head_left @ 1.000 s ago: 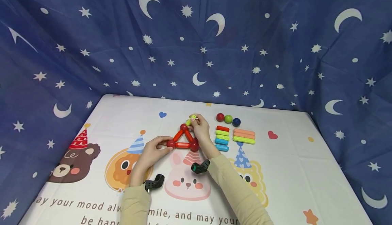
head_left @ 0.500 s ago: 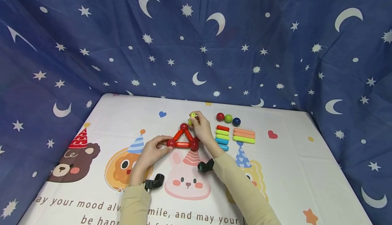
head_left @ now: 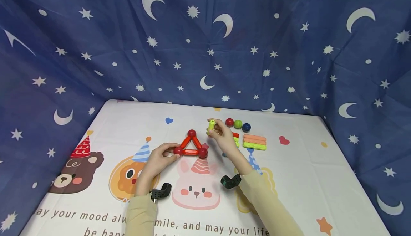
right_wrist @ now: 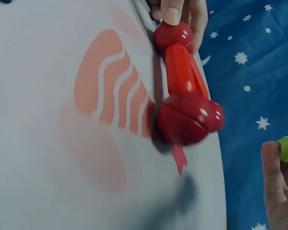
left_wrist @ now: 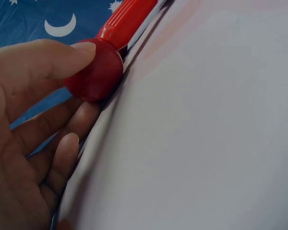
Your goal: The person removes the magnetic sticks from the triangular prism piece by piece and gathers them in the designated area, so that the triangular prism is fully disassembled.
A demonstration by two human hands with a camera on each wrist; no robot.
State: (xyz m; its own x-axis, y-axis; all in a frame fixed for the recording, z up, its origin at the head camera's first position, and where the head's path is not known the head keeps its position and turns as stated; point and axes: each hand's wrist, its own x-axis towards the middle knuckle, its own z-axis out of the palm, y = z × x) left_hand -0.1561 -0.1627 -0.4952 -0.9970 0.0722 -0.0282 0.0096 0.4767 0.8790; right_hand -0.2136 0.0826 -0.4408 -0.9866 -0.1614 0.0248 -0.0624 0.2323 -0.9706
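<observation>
Toward the far edge of the worktop [head_left: 298, 179] sits the red triangle [head_left: 190, 152], likely light, stiff, slick, best taken at a corner! The right hand [head_left: 226, 139] grips the yellow-green rod [head_left: 211, 126], plain in the head view, absent from the left wrist's; the left hand [head_left: 162, 157] pinches a red ball [left_wrist: 100, 76].

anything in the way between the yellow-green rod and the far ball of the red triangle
Nothing visible: in the head view, only white tablecloth shows between the right hand, holding the yellow-green rod, and the far red ball.
</observation>
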